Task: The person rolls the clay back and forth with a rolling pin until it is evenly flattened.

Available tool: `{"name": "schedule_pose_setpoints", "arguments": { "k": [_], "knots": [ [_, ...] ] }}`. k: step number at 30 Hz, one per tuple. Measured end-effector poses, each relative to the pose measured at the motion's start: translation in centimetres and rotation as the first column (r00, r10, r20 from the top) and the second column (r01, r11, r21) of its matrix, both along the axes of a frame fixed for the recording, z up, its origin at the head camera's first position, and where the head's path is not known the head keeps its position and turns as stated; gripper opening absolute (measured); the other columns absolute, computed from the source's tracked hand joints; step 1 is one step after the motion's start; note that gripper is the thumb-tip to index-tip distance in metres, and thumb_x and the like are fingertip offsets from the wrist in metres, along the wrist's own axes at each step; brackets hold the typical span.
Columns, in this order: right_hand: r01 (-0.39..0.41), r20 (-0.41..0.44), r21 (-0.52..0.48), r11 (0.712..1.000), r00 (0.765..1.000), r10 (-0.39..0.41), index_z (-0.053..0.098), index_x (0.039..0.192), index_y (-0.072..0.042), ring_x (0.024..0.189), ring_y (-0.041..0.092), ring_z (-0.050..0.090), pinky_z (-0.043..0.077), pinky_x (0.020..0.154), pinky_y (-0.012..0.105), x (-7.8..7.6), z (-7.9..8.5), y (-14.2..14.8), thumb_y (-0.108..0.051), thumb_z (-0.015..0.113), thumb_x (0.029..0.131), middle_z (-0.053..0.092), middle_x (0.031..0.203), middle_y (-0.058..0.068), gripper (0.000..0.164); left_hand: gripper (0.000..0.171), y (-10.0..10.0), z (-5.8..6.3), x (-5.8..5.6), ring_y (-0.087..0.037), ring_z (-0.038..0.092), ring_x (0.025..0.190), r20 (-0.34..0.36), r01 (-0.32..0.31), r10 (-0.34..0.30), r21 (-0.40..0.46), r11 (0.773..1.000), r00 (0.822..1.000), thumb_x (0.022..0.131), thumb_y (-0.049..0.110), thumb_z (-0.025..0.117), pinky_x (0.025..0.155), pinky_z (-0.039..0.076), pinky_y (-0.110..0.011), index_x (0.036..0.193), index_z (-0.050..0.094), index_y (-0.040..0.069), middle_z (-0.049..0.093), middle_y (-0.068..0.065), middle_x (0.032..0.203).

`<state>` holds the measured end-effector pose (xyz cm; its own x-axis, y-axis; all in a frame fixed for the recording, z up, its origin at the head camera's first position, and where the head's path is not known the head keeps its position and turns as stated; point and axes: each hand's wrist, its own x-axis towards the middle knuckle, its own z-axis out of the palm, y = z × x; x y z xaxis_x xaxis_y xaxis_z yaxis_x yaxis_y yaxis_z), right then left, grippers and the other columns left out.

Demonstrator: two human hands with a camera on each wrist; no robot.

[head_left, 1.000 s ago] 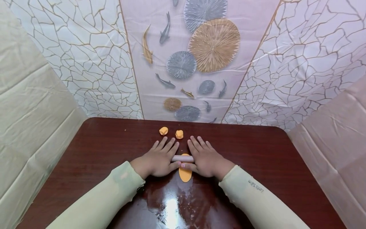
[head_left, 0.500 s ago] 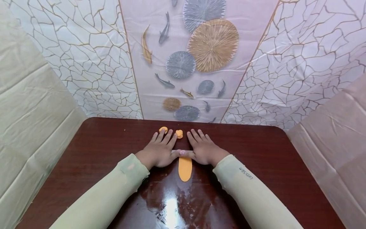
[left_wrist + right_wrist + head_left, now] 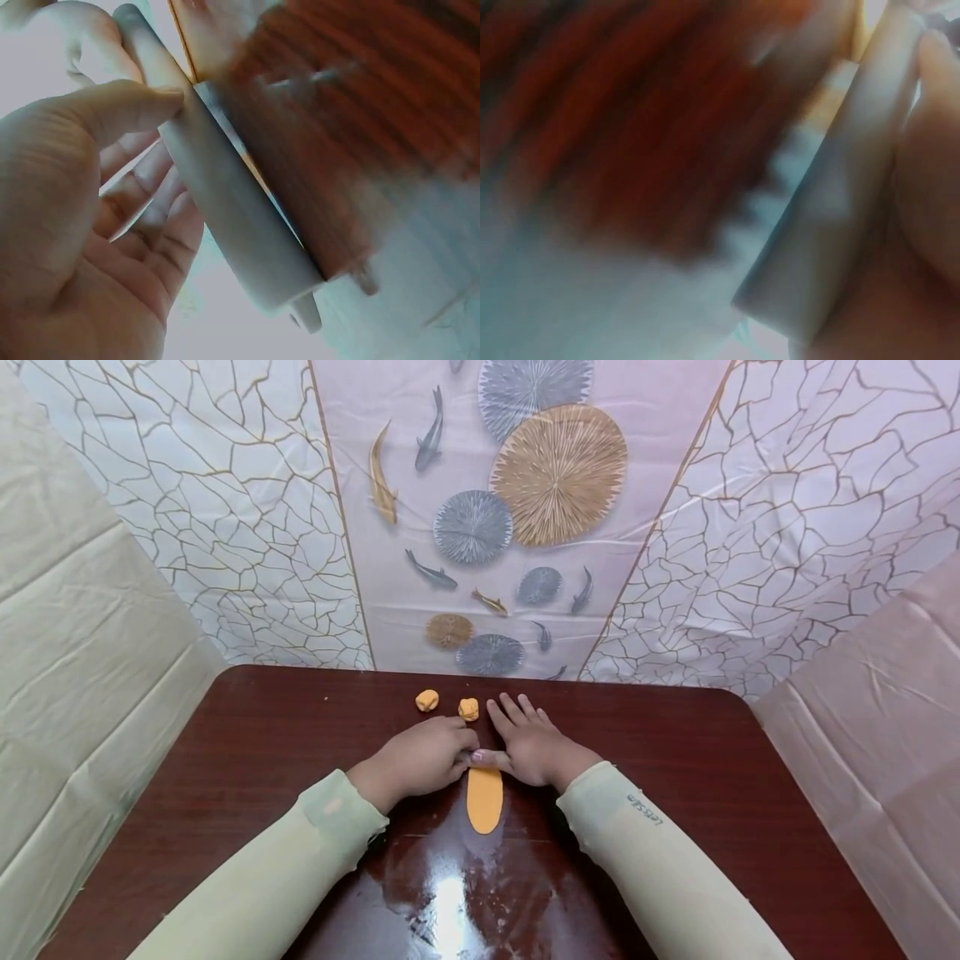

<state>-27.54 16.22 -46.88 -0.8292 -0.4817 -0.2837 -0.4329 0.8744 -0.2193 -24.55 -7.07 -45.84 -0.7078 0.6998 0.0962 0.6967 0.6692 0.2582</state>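
A flattened orange strip of clay lies on the table, its far end under the hands. Across that end is a smooth, pale rolling pin, almost hidden by the hands in the head view. My left hand grips the pin, its thumb on top and its fingers curled behind. My right hand lies with straight fingers pointing away and its thumb stretched along the pin toward the left hand. Just beyond the left hand sit two orange clay lumps, one on the left and one on the right.
The dark red-brown, glossy table ends at a patterned cloth backdrop. Plain cloth walls stand at the left and the right. Wet-looking smears and a bright reflection mark the near part of the table.
Both hands and the rolling pin have moved away from the body, uncovering more of the strip. Most recently the left fingers have curled round the pin, while the right hand has barely moved.
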Motion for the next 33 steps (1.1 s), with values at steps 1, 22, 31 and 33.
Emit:
{"name": "schedule_pose_setpoints", "arguments": {
  "k": [1,22,31,33],
  "knots": [
    [-0.005,-0.006,-0.013,1.0,1.0,0.005,0.009,0.183,-0.017,0.177,0.044,-0.004,0.012,0.142,0.065,0.1,0.1,0.0,-0.085,0.038,0.108,0.0,0.191,0.015,0.105,0.009,0.1,0.1,0.1,-0.014,0.067,0.094,-0.013,-0.002,0.002,-0.001,1.0,1.0,0.108,0.014,0.074,0.089,0.059,-0.036,0.109,0.082,0.017,0.074,0.001,0.106],
    [-0.024,-0.067,0.022,0.999,0.997,0.026,0.022,0.181,-0.011,0.178,0.037,0.009,0.023,0.141,0.059,4.5,0.6,-0.3,-0.038,0.046,0.122,0.01,0.191,0.009,0.069,0.014,1.0,0.5,-0.1,-0.02,0.078,0.087,0.022,-0.149,0.155,-0.166,0.975,0.988,0.114,0.014,0.067,0.073,0.063,-0.039,0.117,0.08,0.02,0.081,-0.003,0.099],
    [-0.093,-0.157,-0.001,0.996,0.983,0.092,0.036,0.177,-0.008,0.175,0.041,0.021,0.034,0.136,0.063,5.2,1.4,0.4,-0.037,0.062,0.116,0.026,0.187,0.015,0.071,0.039,1.2,0.4,-0.9,-0.024,0.071,0.137,0.085,-0.145,0.168,-0.224,0.964,0.982,0.116,0.009,0.057,0.112,0.061,-0.043,0.15,0.074,0.018,0.075,-0.009,0.148],
    [-0.171,-0.247,-0.013,0.985,0.955,0.163,0.05,0.169,-0.005,0.169,0.04,0.037,0.043,0.131,0.06,5.8,1.6,0.4,-0.037,0.07,0.112,0.042,0.18,0.017,0.068,0.041,1.2,0.2,-1.0,-0.025,0.066,0.145,0.071,-0.134,0.154,-0.228,0.964,0.986,0.117,0.008,0.054,0.118,0.057,-0.044,0.155,0.07,0.016,0.07,-0.01,0.155]
  ]
}}
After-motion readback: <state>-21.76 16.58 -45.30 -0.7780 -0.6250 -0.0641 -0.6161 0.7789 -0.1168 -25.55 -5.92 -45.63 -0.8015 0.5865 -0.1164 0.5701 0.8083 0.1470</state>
